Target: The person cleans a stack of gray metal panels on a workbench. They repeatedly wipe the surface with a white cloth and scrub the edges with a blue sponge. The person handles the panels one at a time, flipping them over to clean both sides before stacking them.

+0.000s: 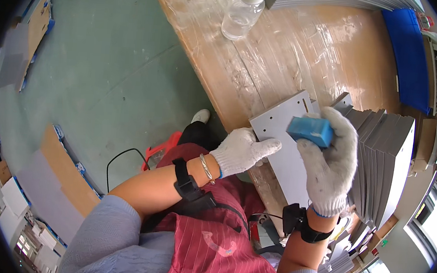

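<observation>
A blue rectangular block (310,130) is gripped between the thumb and fingers of my right hand (333,162), which wears a white knit glove. Below the block lies a flat light-grey panel (284,160) with small round holes and a slot near its far end. My left hand (244,152), gloved the same way, rests at the panel's left edge with its thumb over the top face. The other left fingers are partly hidden, seemingly curled at the edge. To the right of my right hand stands a stack of similar grey panels (383,156), packed close together.
The wooden table (266,62) is covered in clear plastic film. A clear bottle with a white lid (242,16) stands near its far left part. A blue bin (407,57) sits at the far right. On the green floor are a red stool (163,147) and leaning boards (67,170).
</observation>
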Action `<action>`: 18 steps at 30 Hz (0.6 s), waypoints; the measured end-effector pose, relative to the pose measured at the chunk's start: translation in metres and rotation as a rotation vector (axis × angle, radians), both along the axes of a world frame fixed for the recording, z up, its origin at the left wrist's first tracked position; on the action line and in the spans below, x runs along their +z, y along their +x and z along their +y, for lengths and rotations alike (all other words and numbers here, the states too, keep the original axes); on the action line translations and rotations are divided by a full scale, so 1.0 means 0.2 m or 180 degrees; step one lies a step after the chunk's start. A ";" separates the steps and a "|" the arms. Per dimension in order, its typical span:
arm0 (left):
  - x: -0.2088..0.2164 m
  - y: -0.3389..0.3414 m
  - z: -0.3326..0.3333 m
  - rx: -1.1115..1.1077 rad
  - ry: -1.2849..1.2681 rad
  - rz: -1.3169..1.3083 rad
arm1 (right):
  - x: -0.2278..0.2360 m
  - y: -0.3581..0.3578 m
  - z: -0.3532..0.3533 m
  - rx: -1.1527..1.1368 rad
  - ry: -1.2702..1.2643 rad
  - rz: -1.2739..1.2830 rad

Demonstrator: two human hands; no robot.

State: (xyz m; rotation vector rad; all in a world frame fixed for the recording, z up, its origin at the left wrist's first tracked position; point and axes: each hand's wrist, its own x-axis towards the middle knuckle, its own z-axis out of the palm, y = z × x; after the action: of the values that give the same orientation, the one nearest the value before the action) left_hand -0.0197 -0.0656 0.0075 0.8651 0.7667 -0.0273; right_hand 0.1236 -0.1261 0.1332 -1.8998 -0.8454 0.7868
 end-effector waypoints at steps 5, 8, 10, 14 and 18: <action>-0.03 0.00 0.01 -0.0295 0.0575 0.0007 | -0.09 0.02 0.22 0.1292 -0.0768 -0.0784; -0.07 0.01 -0.02 -0.0373 0.0776 0.0062 | -0.07 -0.02 0.30 0.1869 -0.0806 -0.1083; -0.09 0.00 -0.02 -0.0366 0.0955 -0.0056 | -0.08 -0.03 0.32 0.2034 -0.0834 -0.1186; -0.17 0.01 -0.07 -0.0347 0.1665 -0.0341 | -0.09 -0.06 0.34 0.2322 -0.0997 -0.1617; -0.08 0.00 0.00 -0.0602 0.1355 -0.0168 | -0.08 -0.04 0.35 0.2211 -0.0835 -0.1767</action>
State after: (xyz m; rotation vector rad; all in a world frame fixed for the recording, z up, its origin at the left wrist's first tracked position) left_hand -0.0197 -0.0658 -0.0079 1.3367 0.6477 -0.0086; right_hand 0.1158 -0.0558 0.1173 -2.1022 -1.8897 0.7981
